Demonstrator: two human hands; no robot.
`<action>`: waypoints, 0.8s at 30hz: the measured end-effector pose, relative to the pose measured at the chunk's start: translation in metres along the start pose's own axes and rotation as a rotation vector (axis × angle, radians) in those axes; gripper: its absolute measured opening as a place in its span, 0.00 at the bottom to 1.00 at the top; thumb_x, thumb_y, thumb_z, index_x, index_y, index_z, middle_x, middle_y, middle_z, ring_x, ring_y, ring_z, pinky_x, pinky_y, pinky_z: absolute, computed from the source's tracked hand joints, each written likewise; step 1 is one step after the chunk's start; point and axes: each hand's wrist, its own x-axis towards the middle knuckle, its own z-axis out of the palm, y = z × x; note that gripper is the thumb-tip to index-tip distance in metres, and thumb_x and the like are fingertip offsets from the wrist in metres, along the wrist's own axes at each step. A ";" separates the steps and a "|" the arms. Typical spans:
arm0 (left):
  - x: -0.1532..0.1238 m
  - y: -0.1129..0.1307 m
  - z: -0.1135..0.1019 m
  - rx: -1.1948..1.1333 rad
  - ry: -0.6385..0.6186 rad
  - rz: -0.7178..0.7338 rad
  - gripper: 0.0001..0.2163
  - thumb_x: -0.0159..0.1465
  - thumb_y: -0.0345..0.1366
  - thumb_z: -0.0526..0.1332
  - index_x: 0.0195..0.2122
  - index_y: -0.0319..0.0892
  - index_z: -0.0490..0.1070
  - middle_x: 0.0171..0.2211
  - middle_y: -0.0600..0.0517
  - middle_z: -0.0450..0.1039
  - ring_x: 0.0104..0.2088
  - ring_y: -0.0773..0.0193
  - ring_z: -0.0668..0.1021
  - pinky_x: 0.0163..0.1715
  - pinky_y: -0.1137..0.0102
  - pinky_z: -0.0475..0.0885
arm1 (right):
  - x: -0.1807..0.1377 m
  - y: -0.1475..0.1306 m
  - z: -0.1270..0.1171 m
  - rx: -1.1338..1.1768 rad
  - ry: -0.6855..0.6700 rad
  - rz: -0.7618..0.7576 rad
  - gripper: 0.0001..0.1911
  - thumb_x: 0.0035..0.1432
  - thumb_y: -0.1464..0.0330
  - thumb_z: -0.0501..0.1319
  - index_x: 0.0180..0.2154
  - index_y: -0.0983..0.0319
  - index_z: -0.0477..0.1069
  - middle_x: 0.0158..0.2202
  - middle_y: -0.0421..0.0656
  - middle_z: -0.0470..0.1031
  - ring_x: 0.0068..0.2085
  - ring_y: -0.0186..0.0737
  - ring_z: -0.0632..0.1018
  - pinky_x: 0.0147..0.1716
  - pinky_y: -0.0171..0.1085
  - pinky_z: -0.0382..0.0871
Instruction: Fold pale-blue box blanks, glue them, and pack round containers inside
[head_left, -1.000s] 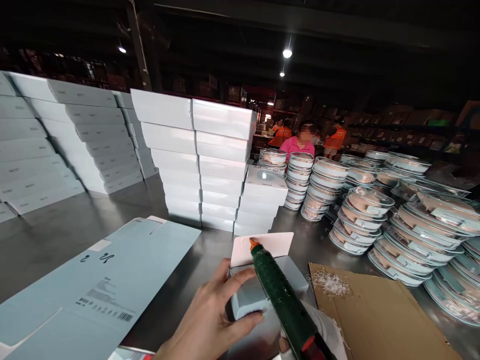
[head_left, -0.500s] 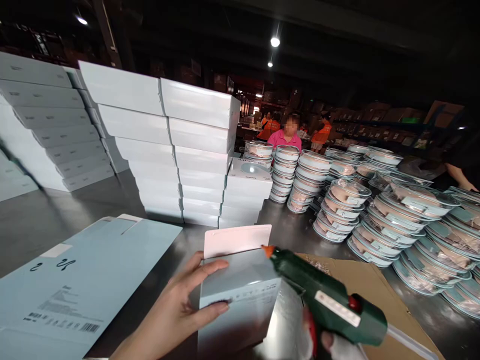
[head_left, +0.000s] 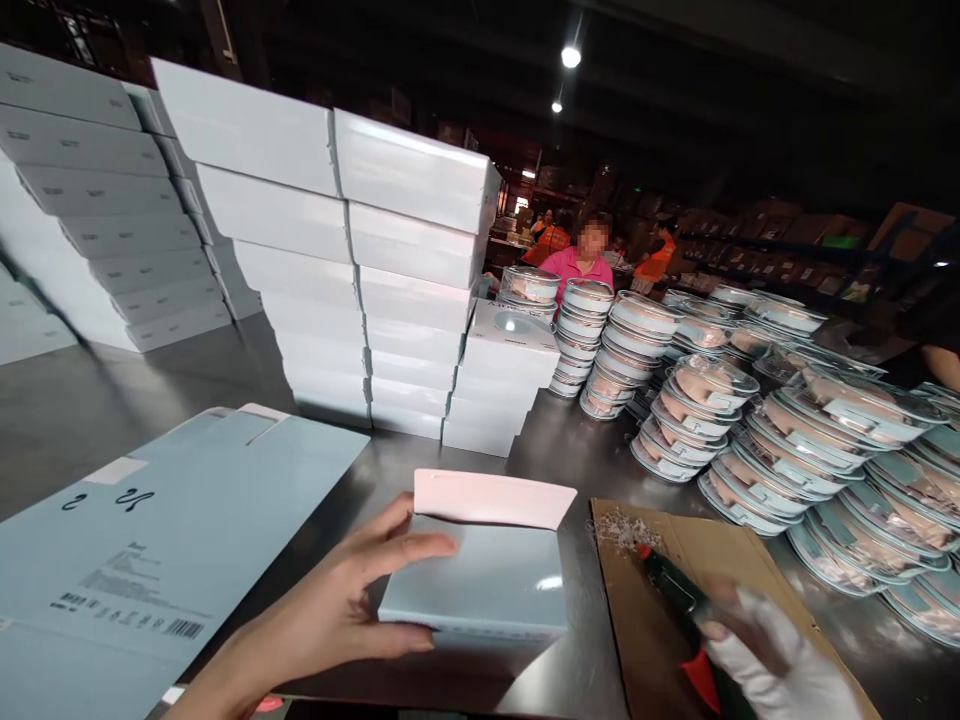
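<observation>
My left hand [head_left: 367, 570] grips the left side of a small light blue box [head_left: 480, 570], with its fingers on top and the thumb on the near face. At the box's far edge a pale pink flap [head_left: 491, 497] stands upright. To the right, my right hand [head_left: 780, 650], in a white glove and smeared by motion, is closed on a dark green glue gun [head_left: 679, 590] with a red trigger. The gun is over a brown cardboard sheet [head_left: 705, 540], its orange nozzle beside a clump of glue strings [head_left: 624, 530].
A flattened light blue carton [head_left: 247, 490] lies on the metal table [head_left: 577, 440] at left. Stacked white boxes [head_left: 405, 240] rise behind it. Stacks of clear-lidded round containers [head_left: 694, 400] fill the right side. A person in pink [head_left: 581, 262] is beyond them.
The glue gun has moved from the box's flap, right and down, to the cardboard. The box has tipped so more of its top shows, with my left hand still on it.
</observation>
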 end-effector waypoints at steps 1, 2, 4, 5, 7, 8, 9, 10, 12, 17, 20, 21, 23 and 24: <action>0.000 -0.001 0.000 0.006 0.004 -0.009 0.25 0.52 0.41 0.79 0.53 0.59 0.81 0.57 0.47 0.78 0.56 0.46 0.81 0.55 0.59 0.78 | -0.002 -0.014 0.023 0.024 -0.114 -0.142 0.41 0.42 0.55 0.78 0.59 0.46 0.71 0.54 0.46 0.83 0.57 0.57 0.81 0.62 0.51 0.70; -0.001 -0.003 0.000 0.014 0.003 -0.019 0.26 0.52 0.41 0.79 0.53 0.59 0.81 0.58 0.47 0.77 0.57 0.45 0.81 0.57 0.58 0.77 | -0.003 -0.029 0.048 0.083 -0.261 -0.318 0.51 0.47 0.56 0.77 0.69 0.44 0.57 0.65 0.46 0.73 0.66 0.54 0.73 0.67 0.53 0.60; -0.003 -0.005 0.002 0.021 -0.005 -0.038 0.26 0.52 0.42 0.79 0.54 0.59 0.81 0.59 0.46 0.76 0.58 0.44 0.80 0.57 0.57 0.76 | -0.007 -0.055 0.092 0.156 -0.583 -0.559 0.60 0.53 0.57 0.75 0.72 0.32 0.36 0.74 0.39 0.57 0.70 0.48 0.66 0.68 0.54 0.58; -0.004 -0.006 0.004 0.016 -0.018 -0.037 0.26 0.53 0.42 0.79 0.54 0.58 0.81 0.59 0.46 0.76 0.58 0.44 0.80 0.57 0.57 0.77 | -0.009 -0.065 0.108 0.163 -0.643 -0.622 0.59 0.55 0.57 0.75 0.71 0.30 0.34 0.73 0.38 0.61 0.70 0.46 0.67 0.67 0.55 0.58; -0.004 -0.008 0.011 -0.050 0.005 0.014 0.23 0.56 0.43 0.77 0.53 0.58 0.79 0.61 0.45 0.73 0.59 0.43 0.79 0.55 0.57 0.78 | -0.013 -0.075 0.124 0.169 -0.669 -0.720 0.54 0.57 0.59 0.73 0.71 0.31 0.39 0.65 0.39 0.71 0.68 0.47 0.70 0.65 0.55 0.62; -0.004 -0.008 0.015 -0.122 0.055 0.069 0.22 0.58 0.45 0.76 0.54 0.58 0.76 0.63 0.44 0.69 0.60 0.43 0.78 0.54 0.56 0.79 | -0.014 -0.076 0.126 0.157 -0.653 -0.752 0.51 0.58 0.61 0.72 0.71 0.34 0.44 0.61 0.41 0.74 0.67 0.48 0.70 0.64 0.54 0.65; -0.005 -0.009 0.019 -0.205 0.120 0.135 0.23 0.60 0.46 0.75 0.56 0.59 0.71 0.65 0.45 0.65 0.62 0.43 0.77 0.54 0.55 0.79 | -0.016 -0.075 0.125 0.136 -0.640 -0.788 0.48 0.59 0.64 0.71 0.71 0.38 0.48 0.59 0.43 0.75 0.67 0.50 0.71 0.62 0.54 0.68; -0.005 -0.009 0.023 -0.289 0.182 0.200 0.25 0.62 0.46 0.73 0.58 0.62 0.66 0.66 0.46 0.62 0.63 0.43 0.75 0.55 0.53 0.78 | -0.019 -0.074 0.123 0.111 -0.642 -0.830 0.46 0.58 0.67 0.70 0.71 0.41 0.52 0.59 0.45 0.75 0.66 0.52 0.72 0.60 0.53 0.71; -0.005 -0.008 0.027 -0.359 0.232 0.289 0.27 0.66 0.42 0.70 0.61 0.67 0.58 0.63 0.48 0.65 0.64 0.46 0.74 0.56 0.51 0.77 | -0.024 -0.072 0.119 0.042 -0.678 -0.874 0.42 0.57 0.72 0.69 0.68 0.44 0.59 0.62 0.46 0.73 0.62 0.53 0.76 0.55 0.50 0.76; -0.005 0.007 0.008 -0.013 -0.025 0.309 0.12 0.71 0.33 0.63 0.51 0.57 0.80 0.50 0.47 0.72 0.65 0.49 0.72 0.60 0.58 0.75 | -0.030 -0.077 0.131 -0.104 -0.682 -1.173 0.32 0.57 0.68 0.70 0.62 0.45 0.68 0.53 0.45 0.73 0.60 0.53 0.73 0.60 0.52 0.72; -0.002 0.017 -0.003 0.064 -0.128 0.346 0.13 0.70 0.30 0.64 0.51 0.56 0.81 0.54 0.46 0.74 0.70 0.50 0.66 0.67 0.53 0.67 | -0.027 -0.087 0.138 -0.212 -0.636 -1.295 0.24 0.64 0.68 0.66 0.59 0.47 0.67 0.53 0.45 0.74 0.62 0.49 0.72 0.64 0.54 0.66; -0.001 0.019 -0.004 0.078 -0.144 0.342 0.14 0.69 0.29 0.65 0.51 0.55 0.80 0.57 0.46 0.73 0.72 0.50 0.62 0.68 0.51 0.64 | -0.025 -0.091 0.139 -0.243 -0.631 -1.329 0.21 0.67 0.68 0.64 0.59 0.49 0.66 0.53 0.45 0.75 0.61 0.47 0.73 0.64 0.53 0.65; 0.001 0.021 -0.003 0.081 -0.154 0.309 0.14 0.67 0.27 0.66 0.49 0.53 0.80 0.65 0.46 0.68 0.75 0.47 0.55 0.68 0.50 0.63 | -0.022 -0.095 0.140 -0.244 -0.625 -1.400 0.17 0.71 0.67 0.59 0.59 0.51 0.64 0.52 0.44 0.77 0.60 0.43 0.75 0.67 0.52 0.61; 0.001 0.021 -0.002 0.069 -0.156 0.284 0.14 0.67 0.26 0.66 0.49 0.53 0.80 0.67 0.46 0.65 0.75 0.46 0.54 0.68 0.50 0.63 | -0.021 -0.095 0.140 -0.236 -0.616 -1.424 0.17 0.72 0.66 0.58 0.60 0.53 0.63 0.52 0.45 0.77 0.60 0.41 0.75 0.68 0.51 0.58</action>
